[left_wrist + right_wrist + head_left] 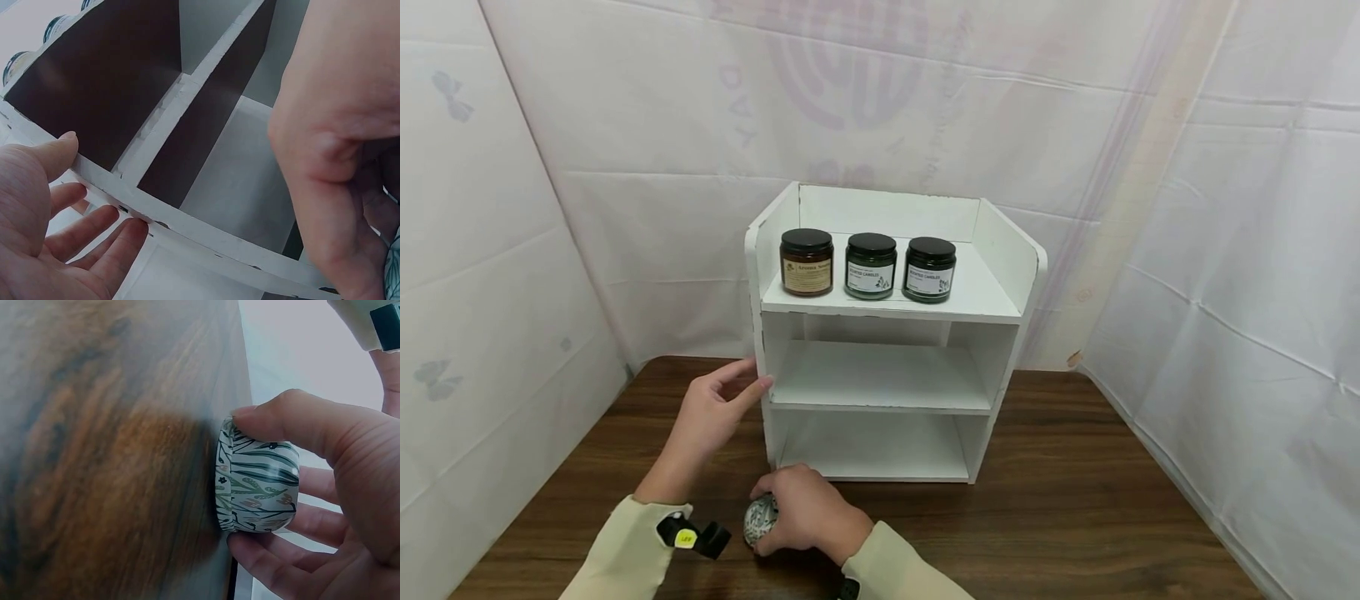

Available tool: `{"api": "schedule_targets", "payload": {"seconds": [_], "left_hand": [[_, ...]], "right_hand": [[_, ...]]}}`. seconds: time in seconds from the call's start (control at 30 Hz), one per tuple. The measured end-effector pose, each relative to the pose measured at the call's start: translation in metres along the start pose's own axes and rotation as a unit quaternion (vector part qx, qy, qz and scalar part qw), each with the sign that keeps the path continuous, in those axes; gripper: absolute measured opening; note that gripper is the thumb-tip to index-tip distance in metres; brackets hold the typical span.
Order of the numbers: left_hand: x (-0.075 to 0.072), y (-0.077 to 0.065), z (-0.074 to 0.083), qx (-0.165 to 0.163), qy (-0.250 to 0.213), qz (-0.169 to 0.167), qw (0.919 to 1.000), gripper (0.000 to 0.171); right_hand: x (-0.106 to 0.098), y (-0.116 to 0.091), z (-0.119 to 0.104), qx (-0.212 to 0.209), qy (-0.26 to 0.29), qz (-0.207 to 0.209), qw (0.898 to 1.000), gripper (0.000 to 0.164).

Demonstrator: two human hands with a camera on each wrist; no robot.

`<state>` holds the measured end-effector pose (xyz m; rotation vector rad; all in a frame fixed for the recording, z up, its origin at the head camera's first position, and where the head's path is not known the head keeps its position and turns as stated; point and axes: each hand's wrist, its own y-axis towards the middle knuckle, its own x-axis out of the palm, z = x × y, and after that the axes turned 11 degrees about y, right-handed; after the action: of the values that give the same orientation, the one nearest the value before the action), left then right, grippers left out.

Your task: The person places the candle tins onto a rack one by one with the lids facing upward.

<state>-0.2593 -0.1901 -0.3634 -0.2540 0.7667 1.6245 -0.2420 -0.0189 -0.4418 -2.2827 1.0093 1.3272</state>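
My right hand [812, 510] grips a small round tin [761, 520] low over the wooden table, in front of the shelf's left corner. In the right wrist view the tin [265, 484] shows a leaf-and-flower print, with thumb and fingers on opposite sides. My left hand [709, 410] is at the left side of a white three-level shelf unit [880, 375]. Its thumb lies by the front edge and its loosely extended fingers are along the outer side, as the left wrist view shows. Whether those fingers press the panel is unclear.
On the top level stand three black-lidded jars: an amber one [807, 265] on the left, then two green ones [870, 268] [929, 272] with white labels. The brown wooden table [1075, 500] carries the shelf. White cloth [662, 208] hangs behind and at both sides.
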Motion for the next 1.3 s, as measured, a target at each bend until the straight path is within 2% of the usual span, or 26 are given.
{"api": "schedule_targets", "payload": {"seconds": [0.13,0.7,0.93,1.17,1.3], "left_hand": [[-0.001,0.000,0.000,0.001,0.000,0.000,1.0000,0.054],[-0.001,0.001,-0.001,-0.004,0.001,-0.006,1.0000,0.056],[0.000,0.001,-0.002,-0.004,0.000,-0.004,1.0000,0.056],[0.000,0.001,-0.001,-0.003,0.008,-0.001,1.0000,0.056],[0.000,0.001,0.000,-0.001,0.008,-0.001,1.0000,0.056]], "right_hand": [[0.001,-0.003,0.002,-0.009,0.009,0.013,1.000,0.047],[-0.001,-0.011,0.007,0.013,0.075,0.026,0.997,0.047],[-0.004,-0.014,0.009,0.006,0.152,0.044,0.987,0.050],[-0.004,-0.014,0.011,0.009,0.177,0.051,0.983,0.050],[-0.005,-0.014,0.013,0.014,0.208,0.058,0.976,0.047]]}}
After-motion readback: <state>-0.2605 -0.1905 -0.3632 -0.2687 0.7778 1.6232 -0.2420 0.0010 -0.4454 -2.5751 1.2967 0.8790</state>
